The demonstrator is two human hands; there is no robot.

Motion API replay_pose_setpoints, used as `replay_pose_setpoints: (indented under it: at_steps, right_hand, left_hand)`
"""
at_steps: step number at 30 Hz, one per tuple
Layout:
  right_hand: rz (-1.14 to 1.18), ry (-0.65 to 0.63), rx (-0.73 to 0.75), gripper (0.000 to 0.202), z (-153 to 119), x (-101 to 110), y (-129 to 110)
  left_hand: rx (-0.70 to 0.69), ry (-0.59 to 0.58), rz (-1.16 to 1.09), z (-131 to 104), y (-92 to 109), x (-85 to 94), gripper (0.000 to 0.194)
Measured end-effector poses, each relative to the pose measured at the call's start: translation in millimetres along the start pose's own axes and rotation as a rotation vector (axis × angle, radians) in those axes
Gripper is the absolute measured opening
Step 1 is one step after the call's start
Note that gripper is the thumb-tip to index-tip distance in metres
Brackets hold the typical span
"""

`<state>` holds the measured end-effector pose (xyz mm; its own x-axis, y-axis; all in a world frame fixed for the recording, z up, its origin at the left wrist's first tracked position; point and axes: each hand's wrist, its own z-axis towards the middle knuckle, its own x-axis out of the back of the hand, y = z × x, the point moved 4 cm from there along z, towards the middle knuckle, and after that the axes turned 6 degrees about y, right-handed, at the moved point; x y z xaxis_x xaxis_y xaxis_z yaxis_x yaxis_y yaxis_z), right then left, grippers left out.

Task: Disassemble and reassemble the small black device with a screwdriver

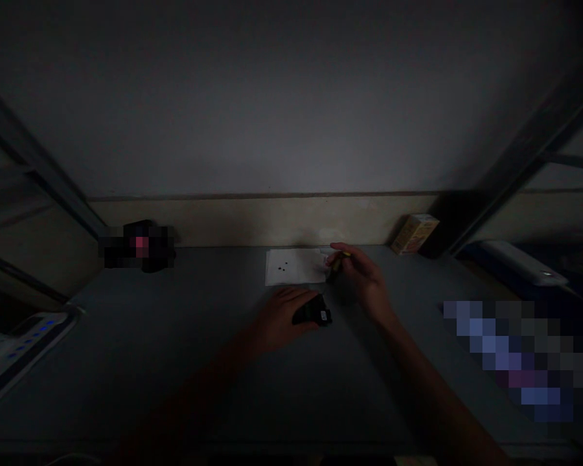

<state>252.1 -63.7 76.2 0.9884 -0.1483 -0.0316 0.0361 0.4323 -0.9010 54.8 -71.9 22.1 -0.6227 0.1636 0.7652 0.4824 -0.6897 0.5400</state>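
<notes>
The light is dim. My left hand point(289, 316) is closed around a small black device point(313, 312) with a little white label, held at the table top. My right hand point(362, 275), up and to the right of the device, grips a small screwdriver point(341, 260) with a yellow and dark handle. Its tip is too dark to make out, and I cannot tell whether it touches anything. Behind both hands lies a white sheet of paper point(298, 266), with several tiny dark pieces point(282, 266) on its left part that look like screws.
A yellowish carton point(414, 233) stands by the wall at the back right. Dark, partly blurred-out objects point(146, 249) sit at the back left. A white and dark item with blue marks point(32, 349) lies at the left edge. A pixelated item point(505, 356) is on the right.
</notes>
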Motion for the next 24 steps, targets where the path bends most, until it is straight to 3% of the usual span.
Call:
replay_pose_setpoints:
  at_steps: [7,15,21,24]
  right_hand:
    - [-0.176,0.119,0.04,0.017,-0.3,4.0,-0.6]
    - [-0.029,0.025,0.009,0.024,0.0,-1.1,-1.5]
    - [-0.185,0.139,0.033,0.019,0.3,2.3,-2.9]
    - [-0.176,0.121,0.014,0.023,1.1,2.6,-2.5]
  left_hand:
    - [0.0,0.013,-0.007,-0.4,3.7,3.5,0.058]
    - [0.004,0.024,-0.009,0.1,-0.6,-0.4,0.059]
    - [0.004,0.047,0.002,-0.2,0.0,-0.3,0.058]
    - [0.011,0.056,-0.001,0.2,-1.5,-0.6,0.059]
